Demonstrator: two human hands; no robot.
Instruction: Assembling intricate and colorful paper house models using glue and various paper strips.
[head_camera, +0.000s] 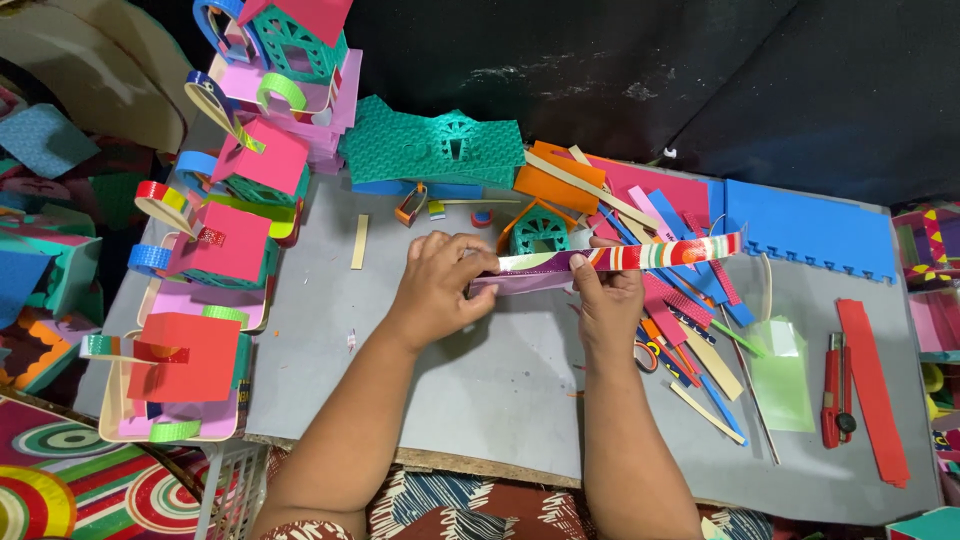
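In the head view, both hands meet at the centre of the frame over a grey work board (480, 380). The left hand (440, 285) pinches the left end of a long striped strip (650, 255), fingers curled over a purple foam piece (520, 278) just beneath it. The right hand (608, 295) grips the same strip from below, thumb on top, near its middle; the strip's free end reaches toward the upper right. Just behind the hands stands a small orange and teal foam house (538, 228). Finished foam houses (215, 250) stack along the left edge. Loose coloured foam strips (690, 330) lie right of centre, and a red utility knife (832, 390) lies at lower right.
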